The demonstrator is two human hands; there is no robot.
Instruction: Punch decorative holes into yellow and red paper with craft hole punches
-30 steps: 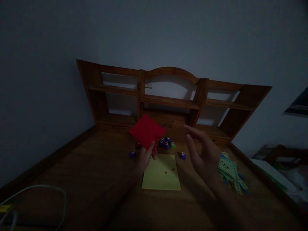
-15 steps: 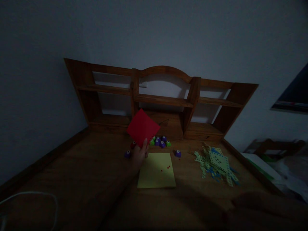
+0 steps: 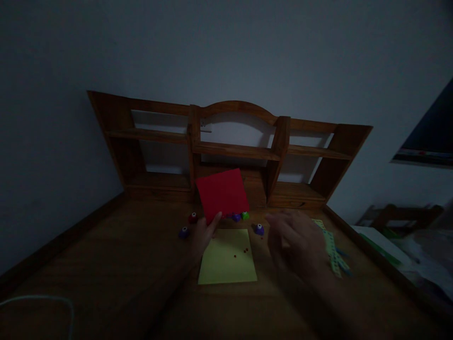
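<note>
My left hand [image 3: 203, 234] pinches a square sheet of red paper [image 3: 223, 193] by its lower corner, between thumb and fingers, and holds it up off the desk. Beneath lies a sheet of yellow paper [image 3: 226, 259] with several tiny red cutouts [image 3: 245, 251] on it. My right hand [image 3: 297, 236] is in the air right of the yellow sheet, smeared by motion, so its fingers are unclear. Just left of it stands a purple craft punch [image 3: 259, 229] with a white button. A red punch [image 3: 193, 217] and another purple punch [image 3: 184, 232] stand left of my left hand.
Behind the red sheet, more punches, one green punch [image 3: 245, 215] among them, are partly hidden. Perforated yellow-green strips [image 3: 331, 245] lie to the right, partly behind my right hand. A wooden shelf unit [image 3: 233, 151] stands along the wall. A white cable [image 3: 38, 297] lies front left.
My right hand has risen from the lower right edge toward the middle, now covering part of the strips. My left hand has turned the red paper, which now hides more punches.
</note>
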